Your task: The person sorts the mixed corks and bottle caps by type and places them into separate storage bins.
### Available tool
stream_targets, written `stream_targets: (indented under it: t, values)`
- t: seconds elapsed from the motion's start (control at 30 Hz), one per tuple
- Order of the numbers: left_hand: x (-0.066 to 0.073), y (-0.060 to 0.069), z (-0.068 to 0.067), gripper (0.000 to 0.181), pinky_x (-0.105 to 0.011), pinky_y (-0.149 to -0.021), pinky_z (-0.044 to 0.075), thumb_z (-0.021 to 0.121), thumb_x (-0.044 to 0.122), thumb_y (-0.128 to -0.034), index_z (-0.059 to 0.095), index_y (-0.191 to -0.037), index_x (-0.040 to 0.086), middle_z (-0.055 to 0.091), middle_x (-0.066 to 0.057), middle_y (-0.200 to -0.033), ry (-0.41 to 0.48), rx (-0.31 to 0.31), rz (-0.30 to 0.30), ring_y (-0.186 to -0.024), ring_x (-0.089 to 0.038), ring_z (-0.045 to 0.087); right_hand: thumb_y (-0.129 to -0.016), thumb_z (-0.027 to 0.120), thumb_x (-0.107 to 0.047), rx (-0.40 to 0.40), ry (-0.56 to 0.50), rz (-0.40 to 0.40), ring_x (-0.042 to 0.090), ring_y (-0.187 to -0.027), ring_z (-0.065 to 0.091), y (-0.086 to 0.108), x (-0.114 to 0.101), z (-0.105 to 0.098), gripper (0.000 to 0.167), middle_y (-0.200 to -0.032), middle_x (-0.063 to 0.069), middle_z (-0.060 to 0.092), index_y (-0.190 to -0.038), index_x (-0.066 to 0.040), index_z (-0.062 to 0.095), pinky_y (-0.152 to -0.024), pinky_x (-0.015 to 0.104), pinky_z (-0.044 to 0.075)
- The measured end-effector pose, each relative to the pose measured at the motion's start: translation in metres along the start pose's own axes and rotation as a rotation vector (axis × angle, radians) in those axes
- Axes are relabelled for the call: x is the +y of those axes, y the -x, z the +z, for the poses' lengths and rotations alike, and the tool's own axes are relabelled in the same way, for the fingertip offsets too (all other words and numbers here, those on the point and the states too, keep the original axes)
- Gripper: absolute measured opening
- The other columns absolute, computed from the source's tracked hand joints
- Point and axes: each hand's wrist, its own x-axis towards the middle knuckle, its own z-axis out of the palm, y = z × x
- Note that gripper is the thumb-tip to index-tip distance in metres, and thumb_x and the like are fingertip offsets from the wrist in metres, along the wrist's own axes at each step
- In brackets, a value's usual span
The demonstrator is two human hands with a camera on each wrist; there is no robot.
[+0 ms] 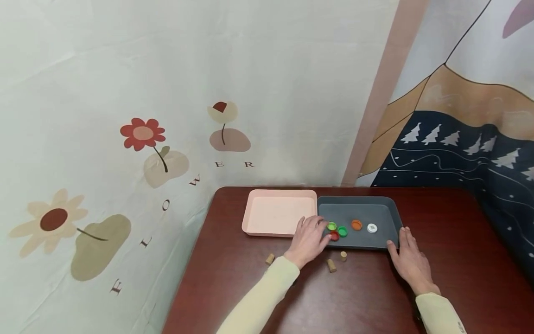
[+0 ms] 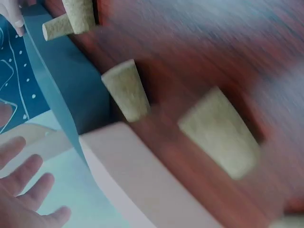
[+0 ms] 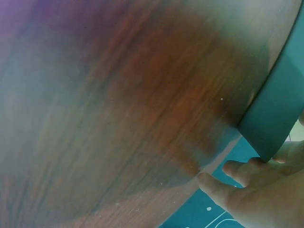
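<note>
I'm at the gray tray (image 1: 375, 208)
Left hand (image 1: 308, 240) loose-fingered by the red bottle cap (image 1: 335, 236); right hand (image 1: 410, 262) unclenched, touching the tray's corner.

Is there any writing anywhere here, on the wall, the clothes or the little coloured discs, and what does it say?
"F L O W E R": widely spaced capitals on the pale wall hanging.
Right sleeve: small dark marks, too small to read.
White disc in the dark tray: a mark on top, too small to make out.
I can read no other text.
</note>
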Motion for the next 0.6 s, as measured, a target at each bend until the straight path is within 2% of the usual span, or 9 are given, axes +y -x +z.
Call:
stream_targets:
  t: [0.17, 0.37, 0.6]
  values:
    - [-0.011, 0.010, -0.011, 0.043, -0.058, -0.115, 0.036, 0.061, 0.044, -0.1016, 0.065, -0.137, 0.020, 0.057, -0.004, -0.147, 0.016, 0.000, -0.039, -0.140, -0.026, 0.049, -0.112, 0.034, -0.042, 0.002, 0.001, -0.001, 0.060, -0.145, 0.020, 0.001, 0.001, -0.001, 0.077, -0.166, 0.034, 0.005, -0.159, 0.014, 0.009, -0.102, 0.078, 0.030]
    - [-0.021, 0.024, -0.020, 0.051, -0.062, -0.116, 0.032, 0.060, 0.046, -0.1005, 0.060, -0.144, 0.018, 0.051, -0.006, -0.154, 0.045, -0.018, -0.077, -0.145, -0.030, 0.044, -0.112, 0.035, -0.042, -0.003, 0.008, 0.006, 0.060, -0.145, 0.020, 0.000, 0.002, -0.001, 0.077, -0.166, 0.035, 0.006, -0.159, 0.013, 0.009, -0.102, 0.078, 0.029]
    - [-0.030, 0.041, -0.024, 0.059, -0.065, -0.116, 0.030, 0.060, 0.048, -0.0990, 0.054, -0.149, 0.016, 0.045, -0.008, -0.159, 0.077, 0.000, -0.116, -0.147, -0.032, 0.040, -0.112, 0.035, -0.041, -0.006, 0.007, -0.001, 0.060, -0.145, 0.020, 0.000, 0.002, -0.001, 0.077, -0.166, 0.035, 0.005, -0.159, 0.014, 0.009, -0.103, 0.078, 0.029]
